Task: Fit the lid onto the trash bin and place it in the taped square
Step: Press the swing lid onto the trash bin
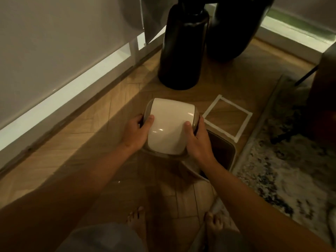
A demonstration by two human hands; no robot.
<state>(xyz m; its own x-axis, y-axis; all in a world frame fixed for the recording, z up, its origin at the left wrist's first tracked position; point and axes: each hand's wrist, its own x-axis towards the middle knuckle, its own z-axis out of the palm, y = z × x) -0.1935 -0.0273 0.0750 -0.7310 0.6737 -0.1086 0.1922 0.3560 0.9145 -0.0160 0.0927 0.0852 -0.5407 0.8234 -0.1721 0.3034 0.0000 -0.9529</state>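
I hold the lid (pixel 171 124), a cream swing flap in a taupe frame, above the wooden floor with both hands. My left hand (pixel 137 131) grips its left side, thumb on the flap. My right hand (pixel 197 140) grips its right side, thumb on the flap too. The open trash bin (pixel 223 151), taupe with a dark inside, stands on the floor just right of and below the lid, partly hidden by my right hand and forearm. The square of white tape (pixel 227 116) lies on the floor beyond the bin, to the right of the lid, with nothing inside it.
Two tall black vases (pixel 181 50) stand close behind the lid and the square. A patterned rug (pixel 283 171) borders the floor on the right. A white wall with a baseboard (pixel 60 99) runs along the left. My bare feet (pixel 138 217) show at the bottom.
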